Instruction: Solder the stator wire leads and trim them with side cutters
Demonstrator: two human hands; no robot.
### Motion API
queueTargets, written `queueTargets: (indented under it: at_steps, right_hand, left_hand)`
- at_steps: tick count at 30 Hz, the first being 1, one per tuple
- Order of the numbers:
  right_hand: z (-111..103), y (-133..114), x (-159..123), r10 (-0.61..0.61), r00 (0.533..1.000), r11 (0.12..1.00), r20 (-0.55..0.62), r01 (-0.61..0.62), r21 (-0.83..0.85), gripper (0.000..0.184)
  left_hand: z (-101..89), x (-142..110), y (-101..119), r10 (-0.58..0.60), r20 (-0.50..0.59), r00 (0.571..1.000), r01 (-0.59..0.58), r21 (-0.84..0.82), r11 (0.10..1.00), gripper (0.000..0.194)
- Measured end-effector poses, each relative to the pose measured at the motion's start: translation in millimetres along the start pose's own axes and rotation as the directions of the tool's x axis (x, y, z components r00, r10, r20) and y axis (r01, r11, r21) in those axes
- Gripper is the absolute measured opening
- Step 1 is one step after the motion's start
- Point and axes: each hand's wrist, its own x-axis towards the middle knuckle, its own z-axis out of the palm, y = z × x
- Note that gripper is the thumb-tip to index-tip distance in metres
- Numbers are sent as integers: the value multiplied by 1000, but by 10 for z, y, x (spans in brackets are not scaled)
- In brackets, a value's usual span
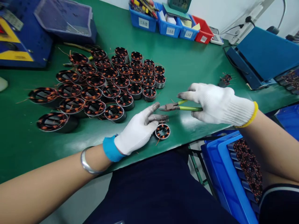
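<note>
My left hand (140, 129), in a white glove with a blue cuff, rests on the green table (187, 62) with its fingers stretched toward a small stator (162, 131) wound with copper wire, fingertips just above it. My right hand (217, 104), in a white glove with a yellow cuff, grips green-handled cutting pliers (179, 107). The plier jaws point left, close to my left fingertips. Whether my left fingers pinch a wire I cannot make out.
Many wound stators (102, 87) stand in rows at the left-centre of the table. A blue machine (21, 34) sits far left, coloured bins (170, 21) at the back, a blue device (261, 56) at the right. A blue crate (233, 174) of stators stands below the table edge.
</note>
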Motion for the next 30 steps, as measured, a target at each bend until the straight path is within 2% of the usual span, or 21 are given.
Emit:
queueTargets:
  at_steps: [3,6,10,13,22,30]
  right_hand:
    - [73,-74,-115,33,999,998,40,-36,56,56]
    - [144,-173,-174,47,998,998,51,-48,35,55]
    - [186,-245,-187,70,997,997,35,-70,-19,54]
    - [193,-258,-186,71,997,997,29,-70,-37,53]
    - [178,-287,-147,89,994,996,61,-89,-3,52]
    - [156,-307,-128,101,990,993,96,-106,54,40]
  left_hand:
    - [37,-56,3,9,-80,997,-11,-26,1000,79]
    - [60,-81,58,-22,-127,992,15,-61,998,82]
    - [25,-73,129,-58,-186,981,87,149,985,89]
    - [-3,-59,128,-72,-197,978,116,223,968,85]
    - [-21,-24,130,-129,-190,973,155,130,979,82]
    - [-26,-8,117,-111,-186,976,134,111,985,81]
